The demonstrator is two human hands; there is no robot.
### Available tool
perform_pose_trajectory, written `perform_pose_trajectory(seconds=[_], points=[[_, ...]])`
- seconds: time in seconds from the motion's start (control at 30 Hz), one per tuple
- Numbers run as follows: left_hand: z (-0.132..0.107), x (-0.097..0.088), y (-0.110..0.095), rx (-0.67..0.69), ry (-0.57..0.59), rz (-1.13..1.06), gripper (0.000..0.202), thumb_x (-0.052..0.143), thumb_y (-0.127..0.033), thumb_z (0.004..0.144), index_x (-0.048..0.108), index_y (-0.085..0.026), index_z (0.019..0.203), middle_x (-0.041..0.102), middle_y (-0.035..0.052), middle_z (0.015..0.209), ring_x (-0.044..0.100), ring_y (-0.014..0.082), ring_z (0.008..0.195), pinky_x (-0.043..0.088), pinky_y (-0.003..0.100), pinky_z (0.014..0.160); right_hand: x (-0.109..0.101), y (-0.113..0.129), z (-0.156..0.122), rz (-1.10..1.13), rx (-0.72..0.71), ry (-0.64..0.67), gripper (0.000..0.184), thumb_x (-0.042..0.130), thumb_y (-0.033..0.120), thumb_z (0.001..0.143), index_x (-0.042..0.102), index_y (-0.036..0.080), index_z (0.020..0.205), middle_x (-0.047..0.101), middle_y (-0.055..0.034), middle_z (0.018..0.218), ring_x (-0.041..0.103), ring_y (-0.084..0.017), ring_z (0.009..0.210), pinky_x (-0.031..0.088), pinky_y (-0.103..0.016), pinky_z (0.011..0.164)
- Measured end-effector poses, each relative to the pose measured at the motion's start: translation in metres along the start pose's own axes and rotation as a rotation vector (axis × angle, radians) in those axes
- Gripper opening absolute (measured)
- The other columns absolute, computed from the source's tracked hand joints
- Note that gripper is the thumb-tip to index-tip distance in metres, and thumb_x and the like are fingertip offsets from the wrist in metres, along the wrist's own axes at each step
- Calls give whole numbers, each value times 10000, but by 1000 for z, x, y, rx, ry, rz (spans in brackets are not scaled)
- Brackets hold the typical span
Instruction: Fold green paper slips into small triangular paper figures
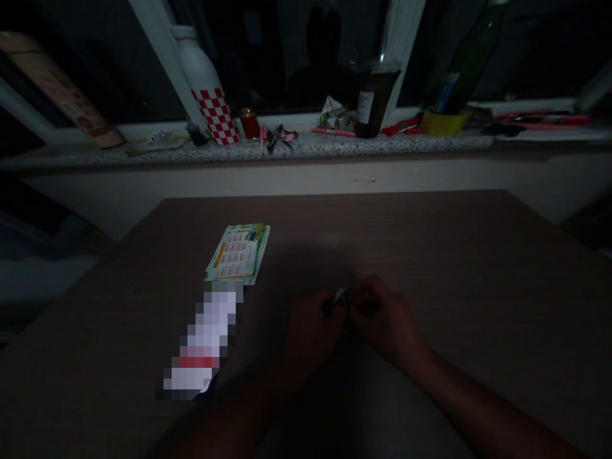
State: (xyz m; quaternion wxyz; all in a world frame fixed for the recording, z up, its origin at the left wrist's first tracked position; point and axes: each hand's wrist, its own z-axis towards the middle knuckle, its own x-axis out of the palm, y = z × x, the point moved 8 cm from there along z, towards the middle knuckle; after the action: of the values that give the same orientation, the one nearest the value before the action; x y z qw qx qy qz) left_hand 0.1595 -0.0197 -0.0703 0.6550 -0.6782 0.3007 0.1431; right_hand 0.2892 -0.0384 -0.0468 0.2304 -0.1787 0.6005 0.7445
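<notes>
My left hand (313, 328) and my right hand (389, 322) meet just above the dark wood-grain table (454, 255). Their fingers are closed in a pinch around a small pale piece that looks like folded paper (340, 294). Most of that piece is hidden by the fingers, and the dim light hides its details. Left of my hands lies a stack of printed cards (236, 255) with green edges and rows of small boxes. Nearer to me, a bright, pixelated slab like a phone (205, 331) touches or overlaps the stack's lower edge.
Behind the table runs a speckled stone sill (306, 145). On it stand a red-checked white bottle (210, 95), a small red jar (249, 122), a lidded dark cup (375, 99), a yellow tape roll (444, 123), a green bottle (480, 51) and a peach tube (62, 89).
</notes>
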Motion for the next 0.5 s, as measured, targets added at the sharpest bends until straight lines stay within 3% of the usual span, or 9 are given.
perform_pose_trajectory(seconds=[0.23,0.37,0.5], points=[[-4,-4,3,-36,-67,-190,181,522,-292,786,627,-157,725,604,1,646,563,146,611,376,234,549,2,1,-1,-9,-58,-14,148,596,152,738,461,211,747,549,55,593,549,-99,511,391,-179,473],[-1,4,8,-36,7,-576,105,551,-247,727,596,-159,689,554,-22,637,520,124,613,389,219,570,1,13,-4,-17,-208,-21,88,564,124,773,527,197,742,578,39,601,572,-100,530,424,-183,504],[4,13,21,-124,46,-909,90,589,-246,672,603,-157,674,544,-26,629,503,116,593,392,219,572,0,29,-12,-78,-408,-11,145,555,136,826,619,190,944,701,-30,816,661,-142,708,507,-234,657]])
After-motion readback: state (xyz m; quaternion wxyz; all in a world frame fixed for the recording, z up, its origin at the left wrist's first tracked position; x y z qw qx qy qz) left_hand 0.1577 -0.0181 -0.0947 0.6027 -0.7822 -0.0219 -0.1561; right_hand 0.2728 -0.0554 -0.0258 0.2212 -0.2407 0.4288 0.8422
